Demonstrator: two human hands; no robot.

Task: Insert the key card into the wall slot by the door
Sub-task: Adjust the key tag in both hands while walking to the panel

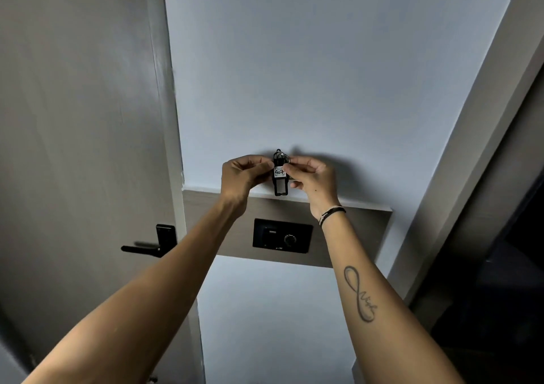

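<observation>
A narrow black key card (280, 182) with a white label reading 407 and a metal ring at its top hangs upright in front of the white wall. My left hand (241, 177) pinches its left edge and my right hand (313, 182) pinches its right edge near the ring. The card's lower end sits just above the top edge of a grey wall panel (362, 230). On that panel, below the card, is a black wall unit (282, 236) with a small window and a round dial. I cannot make out a slot opening.
A grey door (82, 148) with a black lever handle (147, 246) stands to the left. A grey frame (471, 148) runs along the right, with a dark opening beyond it. A bracelet circles my right wrist.
</observation>
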